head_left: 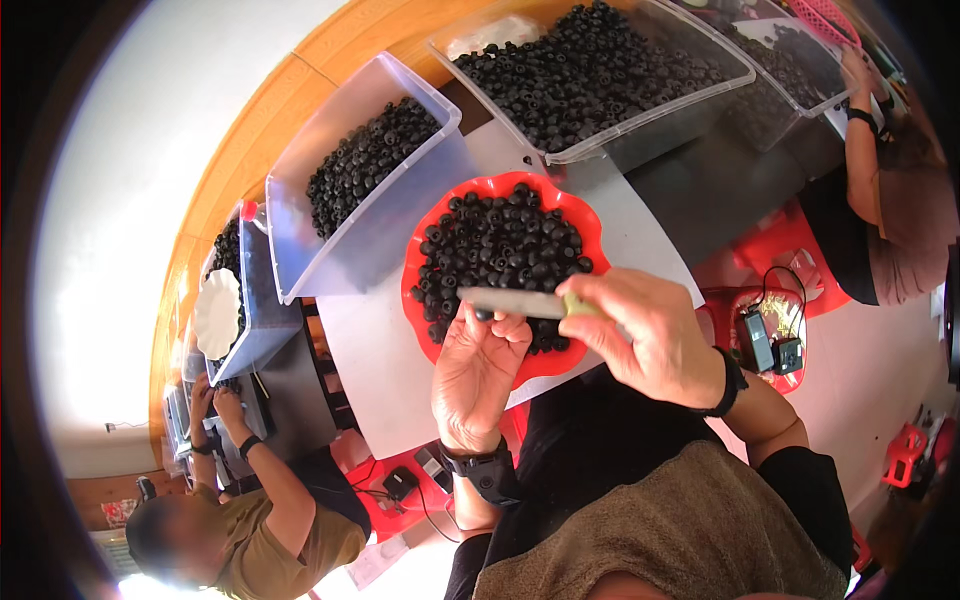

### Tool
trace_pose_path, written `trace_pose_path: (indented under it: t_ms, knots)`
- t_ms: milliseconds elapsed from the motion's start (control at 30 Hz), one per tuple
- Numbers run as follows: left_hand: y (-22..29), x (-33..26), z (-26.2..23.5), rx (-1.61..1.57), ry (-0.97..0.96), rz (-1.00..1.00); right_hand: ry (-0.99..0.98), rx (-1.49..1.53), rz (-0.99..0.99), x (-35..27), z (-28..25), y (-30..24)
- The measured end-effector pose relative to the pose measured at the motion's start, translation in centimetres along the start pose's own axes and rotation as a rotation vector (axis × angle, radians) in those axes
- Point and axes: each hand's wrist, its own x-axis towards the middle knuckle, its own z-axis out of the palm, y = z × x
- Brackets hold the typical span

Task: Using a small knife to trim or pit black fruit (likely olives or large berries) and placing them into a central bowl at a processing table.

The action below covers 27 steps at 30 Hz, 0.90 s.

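Grey surface (400,350), red dish (590,222) of black beads at its near edge: left hand (478,372) pinches one bead (484,315) touching the crosswise blade (512,301) gripped by right hand (655,335).

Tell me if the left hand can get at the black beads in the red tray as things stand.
Probably yes: the left hand hovers at the near rim of the red tray, pinching one of the black beads, and nothing covers the pile.

Black wristbands on left hand (478,372) & right hand (655,335), black sleeves, olive-brown top, maybe an apron.
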Motion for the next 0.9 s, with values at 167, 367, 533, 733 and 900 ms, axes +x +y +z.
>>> trace_pose_path:
  t_ms: [167, 367, 533, 733, 900]
  knots:
    - [0.4, 0.4, 1.0, 0.083, 0.041, 0.015, 0.028, -0.115, -0.101, -0.2, 1.1, -0.5]
    - [0.6, 0.2, 0.9, 0.148, 0.035, 0.046, 0.040, -0.145, -0.110, -0.1, 1.4, -0.5]
    - [0.4, 0.2, 0.7, 0.149, 0.032, 0.046, 0.051, -0.157, -0.117, -0.3, 1.4, -0.3]
    - [0.2, 0.2, 0.5, 0.132, 0.031, 0.043, 0.031, -0.173, -0.091, -0.5, 1.1, -0.6]
    - [0.1, 0.1, 0.4, 0.124, 0.059, 0.042, 0.052, -0.189, -0.096, -0.4, 1.2, -0.5]
